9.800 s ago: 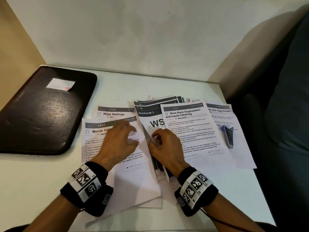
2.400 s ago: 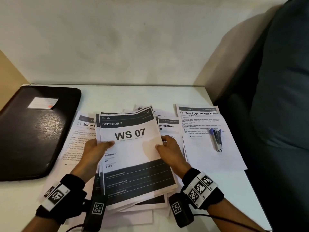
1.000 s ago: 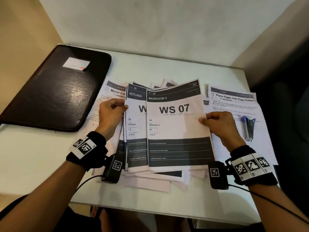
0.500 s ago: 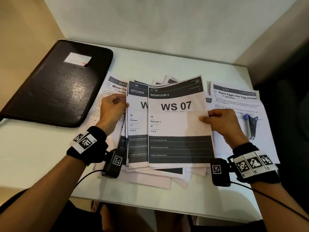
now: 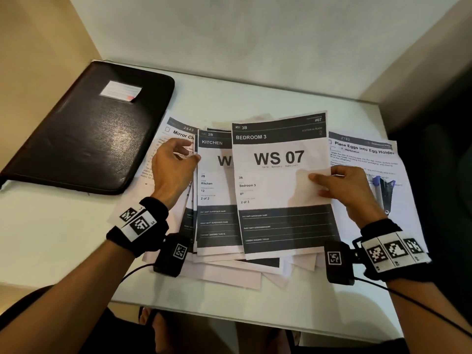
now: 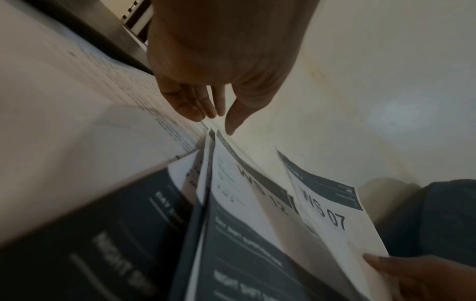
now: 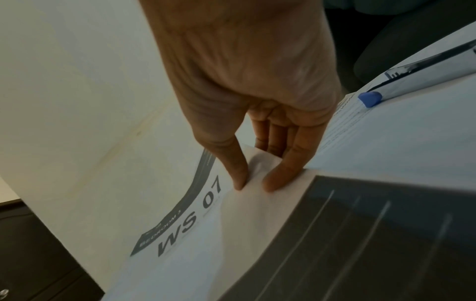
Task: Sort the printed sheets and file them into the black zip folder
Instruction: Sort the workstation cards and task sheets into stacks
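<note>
Moved: since half a second back the left hand (image 5: 173,169) has let go of the KITCHEN sheet (image 5: 215,190); fingers now loose and spread just off its left edge, holding nothing. WS 07 sheet (image 5: 281,185) hasn't really shifted.
Right hand (image 5: 350,187): thumb on top, fingers under, pinching the WS 07 sheet at its right edge, mid-height. Wrist view shows the paper puckering a bit between thumb (image 7: 234,171) and finger.
Pile (image 5: 229,264): messy fan of sheets at centre frame, corners sticking out at the bottom.
Folder (image 5: 84,139): upper left of the frame, lying flat and looks zipped, nothing filed yet.
Stapler (image 5: 383,190): far right, sitting on the egg holder sheet (image 5: 365,154).
Step, probably: splitting the WS pages from the checklist ones.
Tip: slide the top sheet off sideways rather than lifting, ease the pinch so it doesn't crease, and drop the left palm onto the KITCHEN sheet so the rest don't drag along.
</note>
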